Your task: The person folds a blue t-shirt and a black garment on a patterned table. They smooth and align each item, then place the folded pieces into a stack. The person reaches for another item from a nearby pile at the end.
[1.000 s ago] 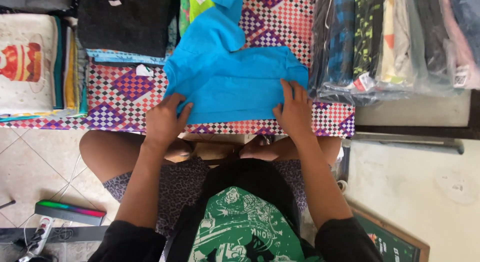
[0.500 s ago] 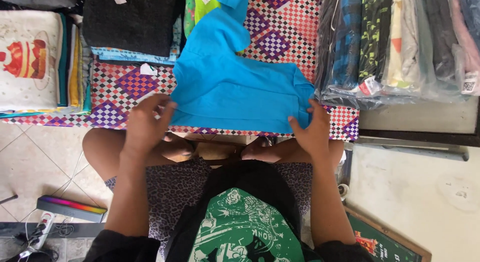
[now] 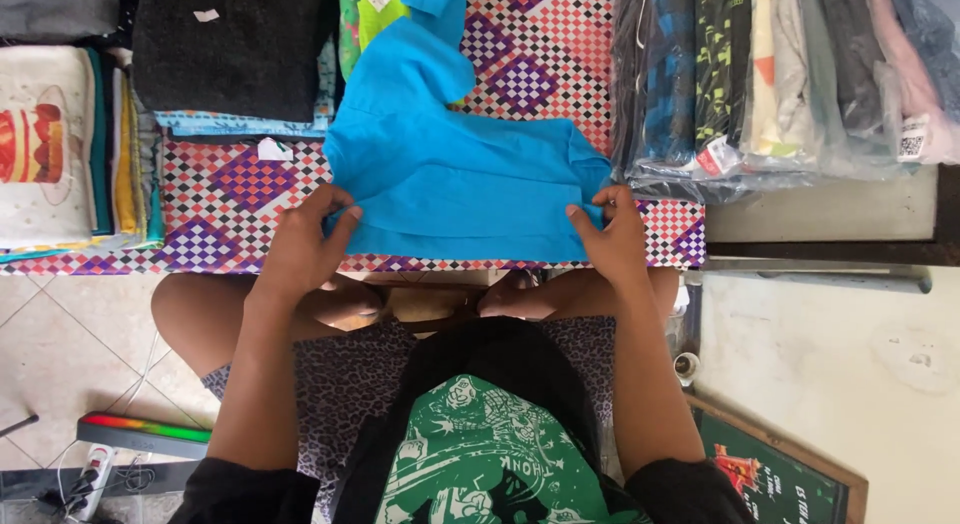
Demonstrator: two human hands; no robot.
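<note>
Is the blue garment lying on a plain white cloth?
No, the blue garment lies on a checkered cloth of red, white and purple squares, held at its edges by both hands.

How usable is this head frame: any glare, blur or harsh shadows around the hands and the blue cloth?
Head view: even daylight, soft shadows only. Both hands, left and right, and the blue cloth are sharp. Mild glare sits on the plastic-wrapped clothes; the floor looks bright but not washed out.

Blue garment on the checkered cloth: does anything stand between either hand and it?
Nothing visible does. The left hand already pinches the blue garment at its left edge, and the right hand pinches its right edge. The dark folded pile and the bagged clothes lie off to the sides, clear of both grips.
</note>
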